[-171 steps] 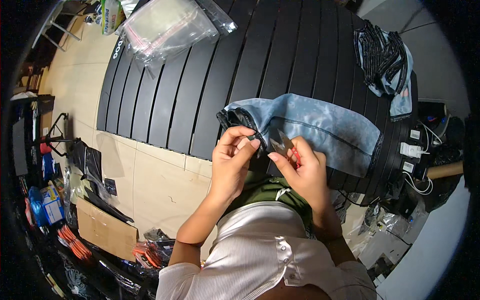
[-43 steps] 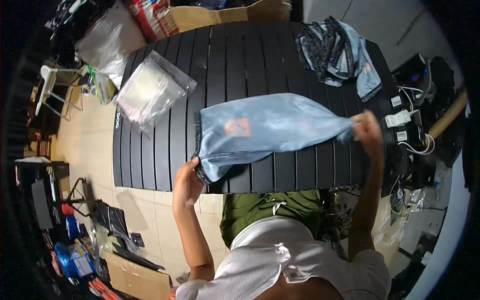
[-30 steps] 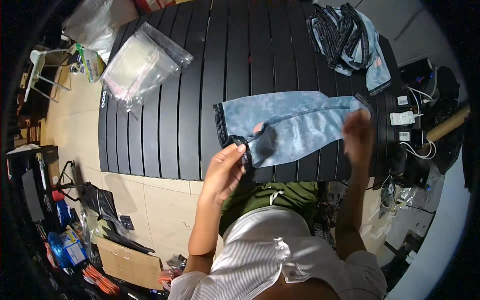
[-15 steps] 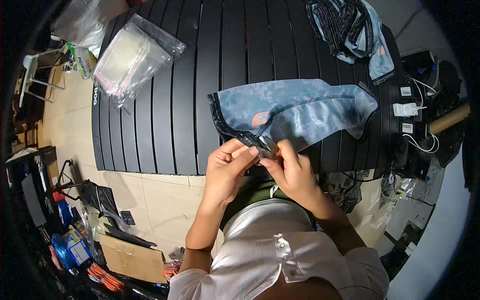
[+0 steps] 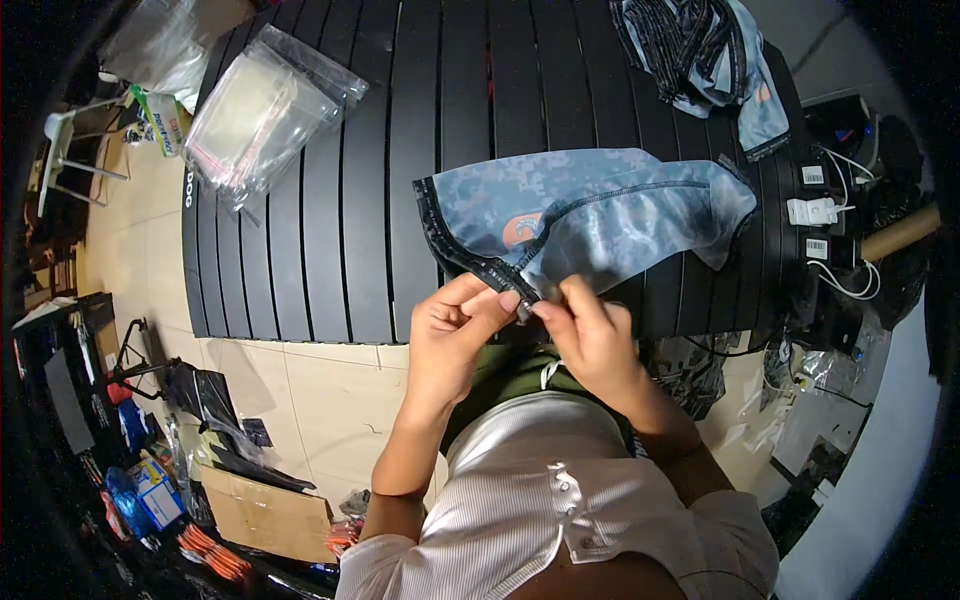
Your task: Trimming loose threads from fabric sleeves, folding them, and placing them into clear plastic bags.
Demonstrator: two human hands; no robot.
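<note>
A blue camouflage fabric sleeve (image 5: pixel 610 215) with black elastic hems and an orange patch lies across the black slatted table (image 5: pixel 370 200). Its near hem hangs just over the front edge. My left hand (image 5: pixel 452 335) pinches this black hem between thumb and fingers. Close beside it, my right hand (image 5: pixel 600 345) has its thumb and forefinger closed on the same hem's end. What else may lie under the fingertips is hidden.
Clear plastic bags (image 5: pixel 265 115) lie at the table's far left. Several similar sleeves are heaped in a pile (image 5: pixel 695 60) at the far right. White charger plugs (image 5: pixel 812 212) and cables sit along the right edge. A cardboard box (image 5: pixel 265 510) stands on the floor at lower left.
My right hand has shifted slightly right and its fingers have curled in. The hem between the hands lies flatter, and more of the orange patch shows.
</note>
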